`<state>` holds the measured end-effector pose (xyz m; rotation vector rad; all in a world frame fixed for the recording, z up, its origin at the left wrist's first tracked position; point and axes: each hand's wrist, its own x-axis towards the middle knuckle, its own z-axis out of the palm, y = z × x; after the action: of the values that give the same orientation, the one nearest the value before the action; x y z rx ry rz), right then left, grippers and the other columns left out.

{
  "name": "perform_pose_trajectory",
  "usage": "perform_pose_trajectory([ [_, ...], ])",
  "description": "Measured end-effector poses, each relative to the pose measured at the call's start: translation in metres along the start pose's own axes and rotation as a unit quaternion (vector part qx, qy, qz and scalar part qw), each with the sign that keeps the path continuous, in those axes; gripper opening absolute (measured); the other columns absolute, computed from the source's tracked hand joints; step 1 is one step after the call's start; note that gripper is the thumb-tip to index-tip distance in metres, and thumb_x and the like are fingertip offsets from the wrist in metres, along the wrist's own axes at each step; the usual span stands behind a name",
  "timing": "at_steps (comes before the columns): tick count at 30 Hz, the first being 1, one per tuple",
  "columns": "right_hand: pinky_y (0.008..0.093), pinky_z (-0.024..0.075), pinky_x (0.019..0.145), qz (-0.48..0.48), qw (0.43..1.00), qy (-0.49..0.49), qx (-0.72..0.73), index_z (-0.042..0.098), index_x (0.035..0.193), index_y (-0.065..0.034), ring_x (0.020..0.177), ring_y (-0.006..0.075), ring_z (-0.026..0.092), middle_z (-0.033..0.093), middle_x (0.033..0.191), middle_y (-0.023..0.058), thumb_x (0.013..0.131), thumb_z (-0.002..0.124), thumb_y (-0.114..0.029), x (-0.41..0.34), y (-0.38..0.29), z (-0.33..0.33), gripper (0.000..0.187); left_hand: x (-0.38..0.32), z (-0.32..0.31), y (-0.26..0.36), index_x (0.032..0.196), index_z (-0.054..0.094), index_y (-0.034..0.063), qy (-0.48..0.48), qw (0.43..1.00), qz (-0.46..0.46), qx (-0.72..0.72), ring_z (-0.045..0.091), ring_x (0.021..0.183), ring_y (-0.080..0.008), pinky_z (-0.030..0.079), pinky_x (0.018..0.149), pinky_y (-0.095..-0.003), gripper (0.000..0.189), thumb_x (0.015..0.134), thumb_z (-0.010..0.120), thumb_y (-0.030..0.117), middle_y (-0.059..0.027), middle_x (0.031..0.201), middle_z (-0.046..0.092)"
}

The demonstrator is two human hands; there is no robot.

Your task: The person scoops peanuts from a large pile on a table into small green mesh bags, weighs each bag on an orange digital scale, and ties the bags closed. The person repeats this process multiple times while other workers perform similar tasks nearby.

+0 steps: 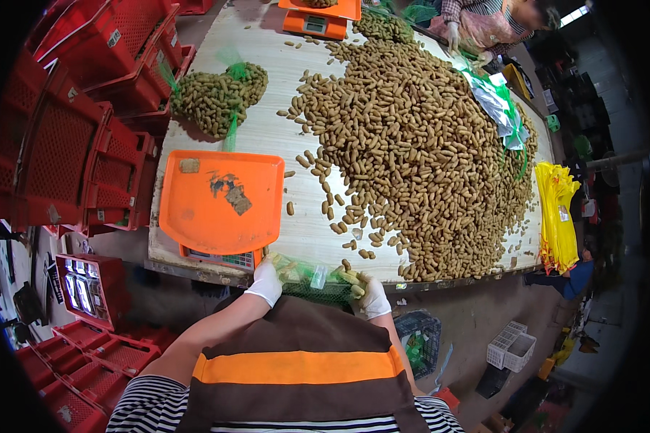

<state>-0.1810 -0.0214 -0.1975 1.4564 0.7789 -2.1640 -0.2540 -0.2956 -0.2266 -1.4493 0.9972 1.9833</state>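
At the table's near edge, my left hand, in a white glove, grips one side of a green mesh bag with a small white tag. The bag's other side is in my gloved right hand, with a few peanuts at its fingers. Some peanuts show at the bag's mouth; its lower part hangs by the apron. A large heap of unshelled peanuts spreads over the table to the right. Just beyond my left hand stands a scale with an orange pan holding no peanuts, only stains and worn patches.
Filled green mesh bags lie behind the scale. Another orange scale stands at the far edge. A co-worker is at the far right. Yellow mesh bags hang over the right edge. Red crates are stacked left; a dark crate stands below.
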Motion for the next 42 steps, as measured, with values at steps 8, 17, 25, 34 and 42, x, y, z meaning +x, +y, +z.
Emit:
perform_pose_trajectory([
  [8,0.023,0.0366,0.042,-0.041,0.983,-0.08,0.159,0.052,0.125,-0.0047,0.052,0.0136,0.047,0.068,0.112,0.0168,0.106,0.034,-0.032,0.083,-0.047,-0.001,0.038,0.037,0.131,0.048,0.132,0.055,0.0245,0.07,0.98,0.153,0.109,0.068,0.062,-0.0235,0.038,0.037,-0.0211,0.042,0.105,0.03,0.045,0.0002,0.123,0.065],
  [17,0.0263,0.0441,0.05,-0.04,0.969,-0.104,0.219,0.051,0.101,-0.0069,0.061,0.0157,0.055,0.061,0.079,0.0072,0.103,0.047,-0.021,0.084,-0.171,0.001,0.015,0.106,0.308,0.137,0.122,0.058,0.0175,-0.039,0.958,0.089,0.27,0.055,0.068,-0.0136,0.042,0.05,-0.028,0.036,0.097,0.046,0.041,-0.0062,0.106,0.066],
  [25,0.0251,0.0469,0.059,-0.157,0.986,-0.048,0.037,0.061,0.104,-0.0035,0.075,0.014,0.061,0.066,0.094,0.0066,0.101,0.054,-0.034,0.073,-0.203,0.031,0.032,0.068,0.368,0.129,0.142,0.047,0.006,-0.19,0.713,0.055,0.673,0.054,0.12,-0.0291,0.051,0.089,-0.0476,0.061,0.096,0.042,0.046,-0.0138,0.143,0.051],
  [34,0.0293,0.0472,0.06,-0.147,0.987,-0.007,-0.07,0.061,0.111,-0.0046,0.073,0.0174,0.06,0.065,0.094,0.0075,0.102,0.05,-0.042,0.09,-0.234,0.062,0.04,0.042,0.365,0.181,0.132,0.06,0.0099,-0.114,0.762,0.034,0.637,0.067,0.097,-0.0331,0.058,0.069,-0.0463,0.056,0.094,0.055,0.051,-0.0199,0.13,0.059],
  [42,0.0148,0.0399,0.051,-0.156,0.983,-0.062,-0.071,0.056,0.132,-0.0072,0.081,0.004,0.059,0.068,0.117,0.0045,0.105,0.044,-0.039,0.029,-0.211,0.028,0.043,-0.006,0.259,0.15,0.125,0.064,0.011,-0.104,0.864,0.07,0.488,0.068,0.078,-0.015,0.053,0.064,-0.0287,0.036,0.102,0.047,0.034,-0.0034,0.103,0.072],
])
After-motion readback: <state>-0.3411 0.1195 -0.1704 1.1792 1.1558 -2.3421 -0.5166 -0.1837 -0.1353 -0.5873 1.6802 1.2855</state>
